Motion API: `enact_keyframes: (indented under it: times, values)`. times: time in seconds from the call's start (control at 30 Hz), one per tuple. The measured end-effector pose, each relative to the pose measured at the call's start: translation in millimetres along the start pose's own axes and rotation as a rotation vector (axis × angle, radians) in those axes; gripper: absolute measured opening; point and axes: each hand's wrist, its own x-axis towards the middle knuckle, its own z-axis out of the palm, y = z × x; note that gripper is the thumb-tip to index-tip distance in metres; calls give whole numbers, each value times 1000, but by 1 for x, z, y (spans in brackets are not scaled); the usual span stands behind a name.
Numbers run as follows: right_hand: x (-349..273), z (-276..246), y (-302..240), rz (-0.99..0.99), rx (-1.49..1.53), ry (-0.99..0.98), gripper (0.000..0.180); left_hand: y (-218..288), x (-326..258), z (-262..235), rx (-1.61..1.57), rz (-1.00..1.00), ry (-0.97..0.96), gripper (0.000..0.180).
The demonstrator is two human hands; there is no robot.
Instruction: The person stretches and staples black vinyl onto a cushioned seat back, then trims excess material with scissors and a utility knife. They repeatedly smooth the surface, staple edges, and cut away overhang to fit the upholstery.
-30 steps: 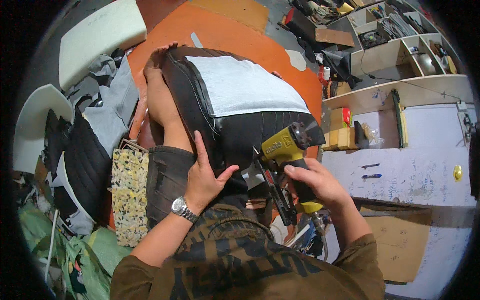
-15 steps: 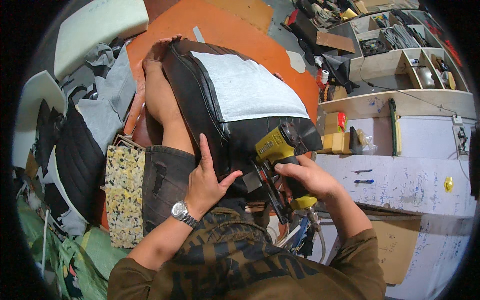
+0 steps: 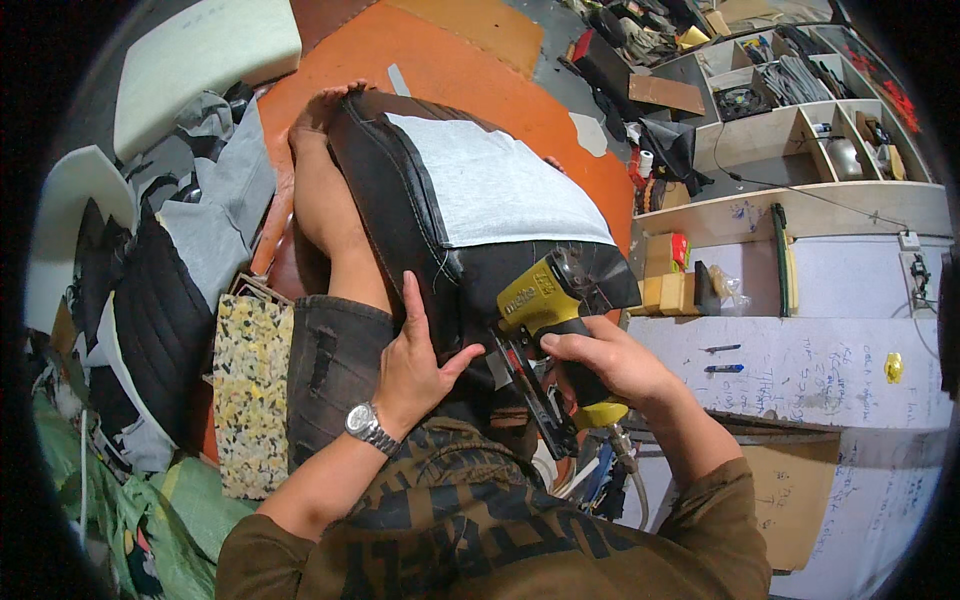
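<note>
Across my lap lies a black leather-like seat cushion [image 3: 370,170] with stitched seams. A white fabric panel [image 3: 510,190] covers much of its upper side. My left hand [image 3: 415,375] rests against the near edge of the cushion, index finger and thumb stretched apart; its other fingers are partly hidden. My right hand [image 3: 610,360] is wrapped round the dark grip of a yellow and black air staple gun [image 3: 540,295]. The gun's nose points toward the cushion's near edge, close to my left thumb; I cannot tell whether it touches. An air hose [image 3: 632,470] hangs from the handle's end.
A speckled foam block [image 3: 252,400] stands beside my left thigh. Grey and black cover pieces [image 3: 230,200] and white foam [image 3: 205,65] lie farther left. To the right are a wooden compartment tray [image 3: 770,150] and a white written-on surface with pens [image 3: 725,368]. Orange sheeting [image 3: 440,50] lies beyond.
The staple gun in my right hand has shifted slightly left, closer to my left thumb. My left hand has stayed in place on the cushion.
</note>
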Motion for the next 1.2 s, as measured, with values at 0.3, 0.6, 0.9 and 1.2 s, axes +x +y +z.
enact_keyframes:
  times: [0.3, 0.6, 0.9, 1.2]
  values:
    - [5, 3, -10, 46, -87, -2, 44, 2, -1, -2, 17, -40, -41, 137]
    - [-11, 13, -11, 5, 11, -29, 41, 4, 0, -7, -14, -100, -121, 135]
    - [-1, 16, -22, 35, -96, -83, 41, 3, -3, -6, -14, -178, -178, 135]
    - [4, 6, -7, 6, -44, -154, 47, 8, 1, -11, 0, -103, -127, 134]
